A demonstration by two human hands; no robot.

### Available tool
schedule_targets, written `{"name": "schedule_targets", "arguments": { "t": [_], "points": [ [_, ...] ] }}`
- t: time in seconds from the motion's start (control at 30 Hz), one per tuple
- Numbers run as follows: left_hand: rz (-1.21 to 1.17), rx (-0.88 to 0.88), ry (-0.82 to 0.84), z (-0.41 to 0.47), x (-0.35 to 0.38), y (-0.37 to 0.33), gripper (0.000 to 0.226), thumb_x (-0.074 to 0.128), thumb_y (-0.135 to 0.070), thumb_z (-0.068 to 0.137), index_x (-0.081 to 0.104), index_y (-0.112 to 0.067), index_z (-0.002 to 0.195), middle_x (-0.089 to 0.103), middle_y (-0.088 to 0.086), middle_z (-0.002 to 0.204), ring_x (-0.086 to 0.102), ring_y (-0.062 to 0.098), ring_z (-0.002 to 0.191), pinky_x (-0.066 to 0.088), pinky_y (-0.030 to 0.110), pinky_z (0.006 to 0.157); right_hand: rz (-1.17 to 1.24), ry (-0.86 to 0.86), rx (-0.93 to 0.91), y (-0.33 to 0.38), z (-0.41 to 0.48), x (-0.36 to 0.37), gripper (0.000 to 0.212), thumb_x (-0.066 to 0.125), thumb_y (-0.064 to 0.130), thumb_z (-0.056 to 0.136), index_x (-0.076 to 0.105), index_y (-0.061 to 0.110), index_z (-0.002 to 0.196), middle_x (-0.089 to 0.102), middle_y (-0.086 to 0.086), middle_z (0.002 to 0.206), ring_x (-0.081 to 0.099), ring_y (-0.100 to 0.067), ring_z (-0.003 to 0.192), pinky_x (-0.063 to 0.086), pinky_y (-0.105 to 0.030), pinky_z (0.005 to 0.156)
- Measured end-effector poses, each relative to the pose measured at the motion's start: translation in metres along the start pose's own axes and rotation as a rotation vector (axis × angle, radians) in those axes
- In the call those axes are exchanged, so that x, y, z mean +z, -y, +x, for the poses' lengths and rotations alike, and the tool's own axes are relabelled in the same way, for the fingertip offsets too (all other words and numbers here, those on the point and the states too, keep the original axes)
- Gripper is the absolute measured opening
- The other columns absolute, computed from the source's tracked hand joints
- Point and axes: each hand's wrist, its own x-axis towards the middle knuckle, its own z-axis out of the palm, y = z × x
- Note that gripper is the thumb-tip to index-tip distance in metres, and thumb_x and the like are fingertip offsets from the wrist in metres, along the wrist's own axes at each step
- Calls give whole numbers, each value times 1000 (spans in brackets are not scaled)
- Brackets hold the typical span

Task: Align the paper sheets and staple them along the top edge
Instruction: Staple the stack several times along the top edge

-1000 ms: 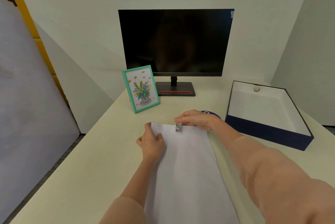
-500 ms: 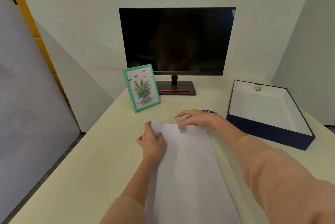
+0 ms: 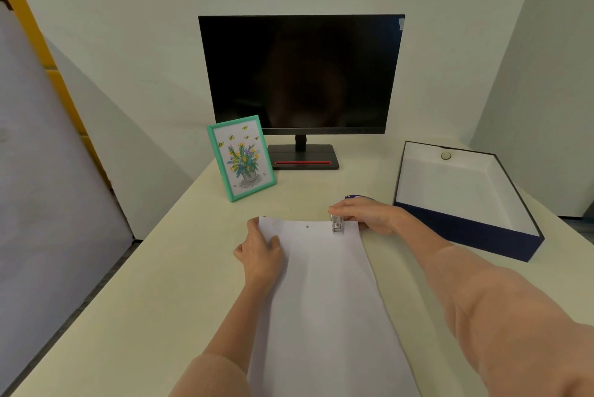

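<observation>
Two hands are working the far edge of the paper sheets [image 3: 324,300]; the left hand [image 3: 261,252] is pinching its left corner; the right hand [image 3: 369,215] is clasping the stapler [image 3: 337,224] astride that edge near the right corner; the table [image 3: 154,284] is spreading leftward of the grips, a box [image 3: 466,229] sitting rightward.

One head-worn wide-angle view looks forward and down over the counter [image 3: 160,268], monitor [image 3: 302,75] at 12 o'clock.
</observation>
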Motion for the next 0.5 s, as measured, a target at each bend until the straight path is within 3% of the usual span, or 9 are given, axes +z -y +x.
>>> {"name": "schedule_targets", "arguments": {
  "t": [0.1, 0.23, 0.5],
  "points": [
    [0, -5, 3, 0, 0, 1, 42, 45, -9, 91, 35, -8, 132, 50, -2, 92, 51, 31, 108, 20, 34, 104, 38, 22, 1, -2, -5, -4, 46, 65, 46, 85, 63, 17, 120, 68, 0, 106, 62, -12, 93, 46, -23, 75],
    [-9, -9, -2, 0, -1, 1, 43, 45, -9, 92, 35, -8, 133, 51, -1, 94, 51, 32, 109, 19, 36, 107, 72, 38, -7, -3, -5, -7, 46, 66, 42, 86, 62, 14, 121, 68, -5, 108, 62, -17, 98, 48, -30, 87],
    [-38, -37, 8, 2, 1, 3, 43, 45, -11, 92, 34, -10, 133, 60, 7, 106, 47, 35, 115, 20, 38, 107, 126, 54, -14, -5, -9, -10, 28, 66, 37, 87, 65, 18, 108, 67, -4, 102, 61, -18, 95, 47, -30, 87]
  ]
}}
